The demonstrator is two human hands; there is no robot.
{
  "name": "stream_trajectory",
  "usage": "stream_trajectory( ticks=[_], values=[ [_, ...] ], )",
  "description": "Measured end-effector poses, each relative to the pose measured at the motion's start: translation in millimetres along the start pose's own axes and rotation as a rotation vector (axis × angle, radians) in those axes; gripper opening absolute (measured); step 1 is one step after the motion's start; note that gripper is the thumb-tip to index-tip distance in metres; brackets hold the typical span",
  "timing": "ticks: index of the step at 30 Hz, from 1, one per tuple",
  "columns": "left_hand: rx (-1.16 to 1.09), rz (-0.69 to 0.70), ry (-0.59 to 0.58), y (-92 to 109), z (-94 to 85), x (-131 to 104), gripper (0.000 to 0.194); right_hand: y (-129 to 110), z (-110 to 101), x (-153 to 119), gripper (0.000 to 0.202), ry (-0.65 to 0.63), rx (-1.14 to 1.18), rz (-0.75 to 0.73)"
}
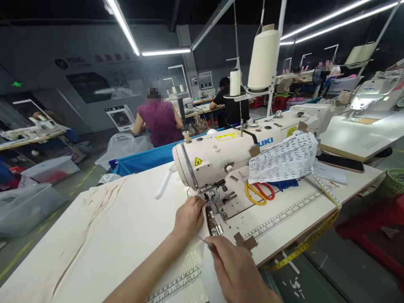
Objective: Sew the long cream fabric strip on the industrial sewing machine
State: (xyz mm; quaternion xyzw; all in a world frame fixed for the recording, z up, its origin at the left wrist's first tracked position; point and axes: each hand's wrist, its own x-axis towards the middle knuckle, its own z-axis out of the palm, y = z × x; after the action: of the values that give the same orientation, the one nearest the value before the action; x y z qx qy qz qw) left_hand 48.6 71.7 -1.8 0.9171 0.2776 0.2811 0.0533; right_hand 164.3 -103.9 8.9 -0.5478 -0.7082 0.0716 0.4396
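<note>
My left hand [188, 216] is by the needle area of a white sewing machine [217, 155], its fingers closed on the edge of a white fabric piece [210, 273]. The fabric runs from there down toward me, under my right hand [236, 265]. That hand is closed around a thin metal pointed tool [205, 242], whose tip points left toward my left wrist; its exact kind is unclear. The metal presser foot and plate [214, 219] lie just right of my left fingertips. My left fingertips are partly hidden by the machine head.
Yellow-and-red-handled scissors [256, 194] lie right of the needle, near a handwritten paper sheet [282, 158] on the machine. A tape measure [303, 250] hangs off the front edge. Cream fabric layers [91, 219] lie left. A phone [341, 162] is at right. Co-workers sit beyond.
</note>
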Motion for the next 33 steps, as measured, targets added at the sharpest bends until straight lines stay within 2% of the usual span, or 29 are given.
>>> stream_trajectory(
  ticks=[5, 7, 13, 19, 33],
  values=[
    [-0.183, -0.055, 0.044, -9, -2.5, 0, 0.024, 20, -8, -1, 0.022, -0.020, -0.218, 0.272],
    [-0.253, -0.080, 0.041, -10, -3.8, 1, 0.024, 23, -8, 4, 0.021, -0.029, -0.288, 0.328],
    [-0.379, -0.146, 0.033, -9, -5.4, 5, 0.030, 24, -1, 18, 0.027, -0.059, -0.403, 0.315],
    [-0.447, -0.192, 0.012, -9, -6.5, 5, 0.028, 27, 4, 21, 0.029, -0.097, -0.453, 0.288],
    [-0.498, -0.217, -0.007, -10, -6.6, 5, 0.025, 31, 9, 24, 0.028, -0.065, -0.457, 0.277]
  ],
)
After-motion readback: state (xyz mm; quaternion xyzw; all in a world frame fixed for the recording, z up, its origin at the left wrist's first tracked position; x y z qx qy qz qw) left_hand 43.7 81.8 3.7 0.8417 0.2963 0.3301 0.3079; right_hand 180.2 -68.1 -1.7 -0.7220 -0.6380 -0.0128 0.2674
